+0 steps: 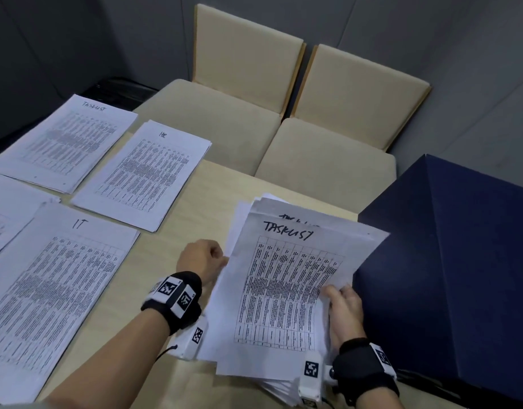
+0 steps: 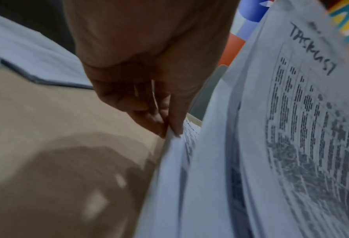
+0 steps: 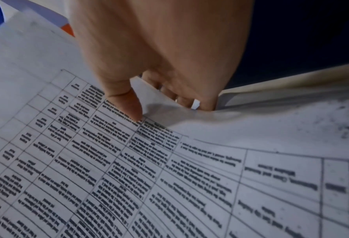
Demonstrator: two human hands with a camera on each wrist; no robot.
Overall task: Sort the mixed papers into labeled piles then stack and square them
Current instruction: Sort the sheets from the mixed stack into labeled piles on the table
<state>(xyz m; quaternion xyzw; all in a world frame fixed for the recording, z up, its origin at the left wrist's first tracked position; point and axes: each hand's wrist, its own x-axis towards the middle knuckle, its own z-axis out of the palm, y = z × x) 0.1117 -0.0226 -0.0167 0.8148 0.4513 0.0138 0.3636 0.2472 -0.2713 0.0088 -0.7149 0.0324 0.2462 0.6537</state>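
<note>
A mixed stack of printed sheets point(image 1: 254, 219) lies at the table's near right. Its top sheet point(image 1: 286, 290), headed TASKLIST, is lifted off the stack. My right hand point(image 1: 342, 305) pinches that sheet's right edge, thumb point(image 3: 128, 103) on the printed face and fingers underneath. My left hand point(image 1: 204, 258) pinches the left edge of the sheets point(image 2: 175, 145) between thumb and fingertips. Sorted piles lie to the left: a TASKLIST pile point(image 1: 65, 143) far left, an HR pile point(image 1: 148, 175) beside it, and an IT pile point(image 1: 50, 293) nearer me.
A dark blue box point(image 1: 449, 276) stands right against the mixed stack. Two beige chairs point(image 1: 254, 93) sit beyond the table's far edge. Another pile point(image 1: 6, 214) shows at the left border. Bare tabletop point(image 1: 177, 231) lies between the piles.
</note>
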